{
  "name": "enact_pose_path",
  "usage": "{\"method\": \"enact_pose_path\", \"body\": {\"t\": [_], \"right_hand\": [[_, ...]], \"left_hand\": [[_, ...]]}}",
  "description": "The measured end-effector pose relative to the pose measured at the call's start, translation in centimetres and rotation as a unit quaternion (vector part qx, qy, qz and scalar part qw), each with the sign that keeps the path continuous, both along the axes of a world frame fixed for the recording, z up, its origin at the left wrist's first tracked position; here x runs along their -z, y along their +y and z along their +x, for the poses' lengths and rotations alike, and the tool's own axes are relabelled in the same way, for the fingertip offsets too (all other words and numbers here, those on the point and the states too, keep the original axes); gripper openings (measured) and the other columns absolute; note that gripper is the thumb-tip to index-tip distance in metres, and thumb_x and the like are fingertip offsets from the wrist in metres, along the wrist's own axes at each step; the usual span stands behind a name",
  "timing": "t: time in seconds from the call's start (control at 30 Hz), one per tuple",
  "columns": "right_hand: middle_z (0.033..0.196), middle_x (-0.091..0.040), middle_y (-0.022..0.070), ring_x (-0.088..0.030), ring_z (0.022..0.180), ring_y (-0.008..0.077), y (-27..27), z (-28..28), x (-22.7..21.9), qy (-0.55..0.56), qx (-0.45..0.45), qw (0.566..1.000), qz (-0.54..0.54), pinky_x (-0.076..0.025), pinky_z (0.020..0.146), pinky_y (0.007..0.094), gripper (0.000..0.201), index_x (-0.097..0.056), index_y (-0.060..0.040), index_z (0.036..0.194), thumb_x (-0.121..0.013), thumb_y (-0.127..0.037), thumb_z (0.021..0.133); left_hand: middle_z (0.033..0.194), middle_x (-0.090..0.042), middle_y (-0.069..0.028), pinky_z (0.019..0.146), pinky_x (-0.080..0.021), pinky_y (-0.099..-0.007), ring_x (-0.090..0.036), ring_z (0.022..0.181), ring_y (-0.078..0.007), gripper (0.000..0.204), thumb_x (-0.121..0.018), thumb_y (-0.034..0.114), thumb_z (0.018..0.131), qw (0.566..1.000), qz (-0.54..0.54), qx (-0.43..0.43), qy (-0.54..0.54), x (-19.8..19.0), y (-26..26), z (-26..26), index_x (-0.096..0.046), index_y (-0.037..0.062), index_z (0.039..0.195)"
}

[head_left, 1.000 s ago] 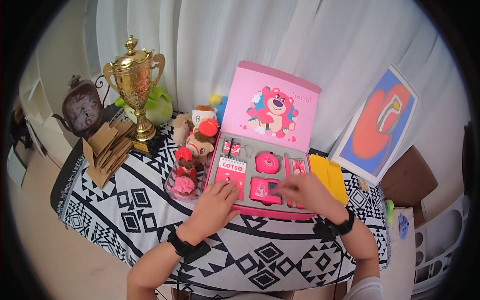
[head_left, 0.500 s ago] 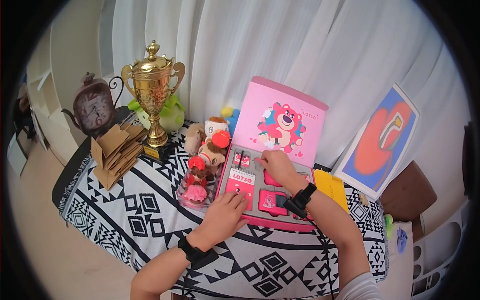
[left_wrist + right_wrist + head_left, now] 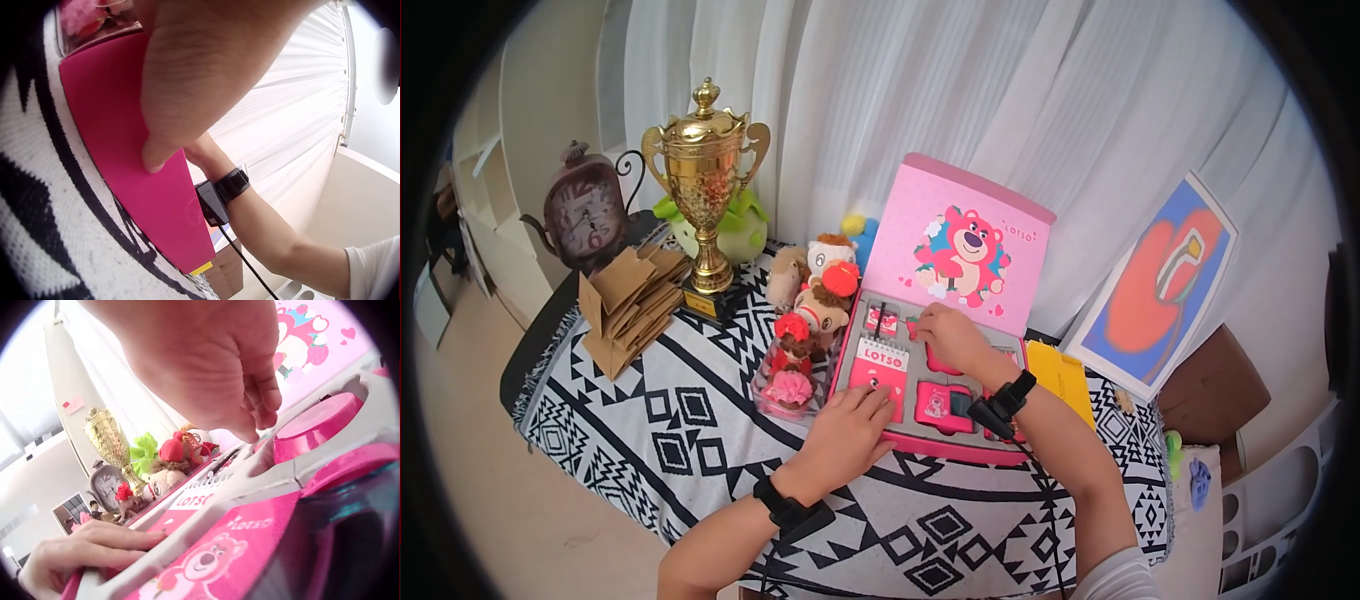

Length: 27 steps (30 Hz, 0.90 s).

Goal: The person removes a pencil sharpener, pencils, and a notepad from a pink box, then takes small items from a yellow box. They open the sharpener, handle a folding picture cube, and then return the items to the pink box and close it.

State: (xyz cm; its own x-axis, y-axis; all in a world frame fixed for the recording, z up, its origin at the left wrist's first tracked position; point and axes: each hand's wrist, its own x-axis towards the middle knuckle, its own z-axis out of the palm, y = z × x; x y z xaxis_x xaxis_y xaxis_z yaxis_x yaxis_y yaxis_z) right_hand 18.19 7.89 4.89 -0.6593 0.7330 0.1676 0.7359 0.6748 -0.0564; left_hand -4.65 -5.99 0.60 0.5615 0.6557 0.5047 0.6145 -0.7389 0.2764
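Observation:
In the head view an open pink box (image 3: 920, 446) holds items in a grey insert. My left hand (image 3: 840, 438) rests its fingers on the LOTSO notebook (image 3: 883, 360); the left wrist view shows its thumb (image 3: 156, 156) against the box's front wall (image 3: 125, 112). Over the insert's upper middle, my right hand (image 3: 962, 345) has its fingertips together on a small pink item (image 3: 913, 325), mostly hidden by the fingers. Beside that hand lies a round pink case (image 3: 319, 425). A pink square item (image 3: 941, 404) sits nearer the front.
Left of the box are plush toys (image 3: 820, 308), a clear container with a pink flower (image 3: 787, 388), a gold trophy (image 3: 704, 170), brown paper bags (image 3: 630, 300) and a clock (image 3: 588, 215). To the right are a yellow packet (image 3: 1060, 380) and a picture (image 3: 1155, 285).
My right hand has moved from the box's front right to its upper middle, where a small pink item now shows at the fingertips. My left hand stays on the notebook. The head view has shifted.

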Motion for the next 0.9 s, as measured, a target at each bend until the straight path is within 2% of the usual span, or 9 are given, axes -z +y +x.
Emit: {"method": "enact_pose_path", "body": {"t": [0.1,0.2,0.27,0.33,0.43,0.57,0.63,0.77,0.9], "right_hand": [[0.102,-0.060,0.0210,-0.057,0.102,0.0351,-1.0,0.2,-0.5,0.058,0.049,0.995,0.064,-0.048,0.087,0.0437,0.022,-0.065,-0.0006,0.102,-0.059,-0.007,0.082],[0.119,-0.053,0.0255,-0.052,0.110,0.0400,2.8,4.4,-0.8,0.088,0.115,0.976,0.160,-0.044,0.095,0.0454,0.039,-0.054,0.0035,0.116,-0.061,-0.007,0.080],[0.128,-0.047,0.0290,-0.045,0.120,0.0431,4.3,6.4,-2.9,0.086,0.285,0.935,0.190,-0.038,0.102,0.0474,0.051,-0.046,0.0066,0.126,-0.060,-0.004,0.078],[0.133,-0.042,0.0299,-0.041,0.125,0.0448,5.1,8.8,-7.0,0.095,0.239,0.911,0.324,-0.036,0.104,0.0476,0.059,-0.041,0.0039,0.133,-0.059,0.000,0.077],[0.133,-0.044,0.0277,-0.041,0.127,0.0432,7.0,10.1,-10.0,0.047,0.237,0.897,0.370,-0.035,0.106,0.0472,0.063,-0.040,0.0022,0.136,-0.060,0.002,0.076],[0.134,-0.045,0.0254,-0.041,0.127,0.0417,9.3,11.3,-11.8,0.006,0.217,0.904,0.369,-0.035,0.106,0.0464,0.065,-0.041,0.0016,0.135,-0.064,-0.003,0.075],[0.127,-0.051,0.0207,-0.045,0.123,0.0392,9.9,11.0,-12.3,-0.075,0.284,0.911,0.288,-0.037,0.104,0.0472,0.067,-0.042,0.0001,0.136,-0.068,-0.013,0.075],[0.117,-0.055,0.0190,-0.051,0.114,0.0387,9.3,9.4,-13.6,-0.043,0.310,0.920,0.234,-0.042,0.097,0.0460,0.057,-0.053,-0.0019,0.126,-0.068,-0.030,0.079],[0.100,-0.058,0.0205,-0.059,0.094,0.0372,5.9,8.8,-16.6,0.039,0.278,0.936,0.215,-0.048,0.083,0.0421,0.045,-0.064,-0.0005,0.105,-0.059,-0.042,0.088]], "left_hand": [[0.129,-0.054,-0.0121,0.099,-0.040,-0.0404,-0.050,0.117,-0.0297,0.053,-0.072,0.028,0.077,1.000,0.002,0.001,0.000,-0.1,0.1,-0.1,-0.057,0.0017,0.120],[0.129,-0.054,-0.0120,0.100,-0.040,-0.0404,-0.050,0.118,-0.0297,0.053,-0.072,0.028,0.077,1.000,-0.001,0.001,0.002,-0.1,0.0,-0.1,-0.057,0.0019,0.121],[0.129,-0.054,-0.0120,0.100,-0.040,-0.0405,-0.049,0.118,-0.0297,0.053,-0.071,0.028,0.077,1.000,-0.002,0.001,0.003,-0.1,0.0,-0.1,-0.056,0.0020,0.121],[0.130,-0.054,-0.0117,0.100,-0.040,-0.0405,-0.049,0.118,-0.0295,0.053,-0.071,0.028,0.077,1.000,-0.003,-0.003,0.007,-0.1,0.0,-0.1,-0.056,0.0022,0.122],[0.130,-0.054,-0.0114,0.100,-0.040,-0.0402,-0.050,0.118,-0.0290,0.054,-0.071,0.028,0.078,1.000,-0.002,-0.001,0.004,0.0,0.0,-0.1,-0.056,0.0021,0.122],[0.130,-0.054,-0.0117,0.101,-0.040,-0.0402,-0.050,0.119,-0.0293,0.055,-0.071,0.028,0.077,1.000,0.009,-0.005,0.009,0.4,0.1,0.0,-0.056,0.0014,0.123],[0.132,-0.053,-0.0123,0.101,-0.041,-0.0408,-0.050,0.120,-0.0304,0.055,-0.071,0.028,0.077,1.000,0.017,-0.004,0.002,0.6,0.1,0.0,-0.056,0.0006,0.123],[0.130,-0.053,-0.0170,0.103,-0.040,-0.0412,-0.050,0.121,-0.0334,0.057,-0.072,0.026,0.077,1.000,0.010,0.005,-0.009,0.4,0.1,-0.1,-0.054,-0.0036,0.122],[0.134,-0.050,-0.0180,0.103,-0.040,-0.0417,-0.049,0.123,-0.0338,0.058,-0.072,0.028,0.078,1.000,-0.001,-0.008,-0.009,0.4,0.0,0.0,-0.053,-0.0012,0.125]]}}
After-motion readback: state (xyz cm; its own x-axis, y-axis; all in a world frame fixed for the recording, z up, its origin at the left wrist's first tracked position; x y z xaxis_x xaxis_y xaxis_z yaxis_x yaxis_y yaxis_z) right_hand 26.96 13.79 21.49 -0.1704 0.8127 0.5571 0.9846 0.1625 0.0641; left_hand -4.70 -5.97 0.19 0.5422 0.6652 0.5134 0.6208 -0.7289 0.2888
